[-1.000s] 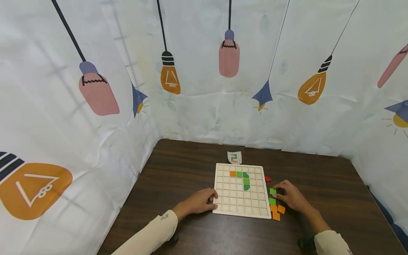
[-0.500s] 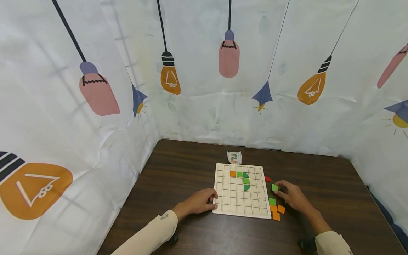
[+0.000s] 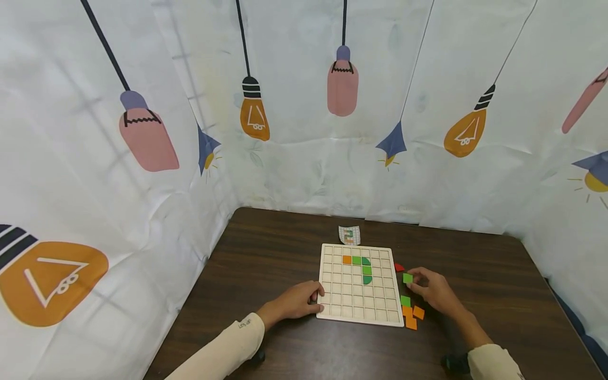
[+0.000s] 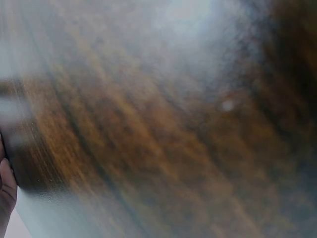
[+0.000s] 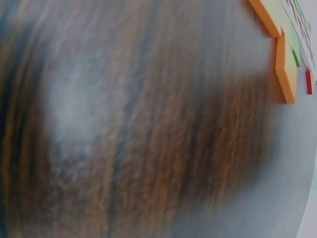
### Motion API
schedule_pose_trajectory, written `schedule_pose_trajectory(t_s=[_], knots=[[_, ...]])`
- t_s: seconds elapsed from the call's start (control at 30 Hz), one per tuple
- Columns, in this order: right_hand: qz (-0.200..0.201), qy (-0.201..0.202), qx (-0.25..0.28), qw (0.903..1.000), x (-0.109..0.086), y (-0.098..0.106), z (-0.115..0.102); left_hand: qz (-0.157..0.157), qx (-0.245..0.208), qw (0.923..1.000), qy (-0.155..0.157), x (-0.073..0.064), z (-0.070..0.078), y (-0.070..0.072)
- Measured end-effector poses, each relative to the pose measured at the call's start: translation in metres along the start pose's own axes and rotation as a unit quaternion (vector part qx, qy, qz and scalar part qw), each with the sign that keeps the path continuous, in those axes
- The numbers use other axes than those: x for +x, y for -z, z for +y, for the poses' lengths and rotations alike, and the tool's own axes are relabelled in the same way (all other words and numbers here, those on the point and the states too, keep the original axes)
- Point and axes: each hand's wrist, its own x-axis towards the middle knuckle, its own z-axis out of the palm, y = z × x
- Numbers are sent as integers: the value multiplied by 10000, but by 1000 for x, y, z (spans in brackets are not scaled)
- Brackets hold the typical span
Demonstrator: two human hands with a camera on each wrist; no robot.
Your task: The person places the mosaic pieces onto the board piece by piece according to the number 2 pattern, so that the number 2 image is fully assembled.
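Observation:
A pale wooden grid board (image 3: pixel 342 295) lies on the brown table, bearing an orange square (image 3: pixel 347 259), green squares and dark green rounded pieces. The left hand (image 3: pixel 298 300) holds its left edge, thumb and fingertips right at the rim. To the right of the board, the right hand (image 3: pixel 438 291) pinches a light green square tile (image 3: pixel 407 278) between thumb and fingers. Another green tile (image 3: pixel 405 301) and several orange tiles (image 3: pixel 418 312) lie below that hand. In the left wrist view, part of a hand (image 4: pixel 7 183) shows at the left border.
Beside the board's right edge lies a red piece (image 3: pixel 399 267). A small printed pattern card (image 3: pixel 349 235) sits behind the board. White cloth with printed lamps (image 3: pixel 294 174) hangs around the table (image 3: pixel 266 237). The right wrist view shows orange tiles (image 5: pixel 286 72) at its upper right.
The right hand has picked the green tile up from beside the board and carried it slightly away, toward the red piece. The left hand and board have stayed put.

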Motion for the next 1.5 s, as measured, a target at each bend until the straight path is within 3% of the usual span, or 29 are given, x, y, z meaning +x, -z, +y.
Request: schedule_pose_trajectory(t_s=[0.3,0.5,0.77,1.07,1.33,1.5], knots=[[-47,21,791,9969,2,-5,-9,-35,-6,10000,79,0,1,1],[-62,239,1209,9924,6,-10,-15,-48,10,9999,119,0,2,1],[-216,300,1673,9852,8,-16,-26,9,39,10000,1,-2,2,2],[-379,344,1774,9828,10,-23,-35,87,78,9999,-110,-2,3,1],[-398,441,1542,9862,13,-33,-41,92,141,9998,-135,-1,3,2],[-562,284,1822,9812,15,-41,-47,75,166,9997,-137,-1,3,3]])
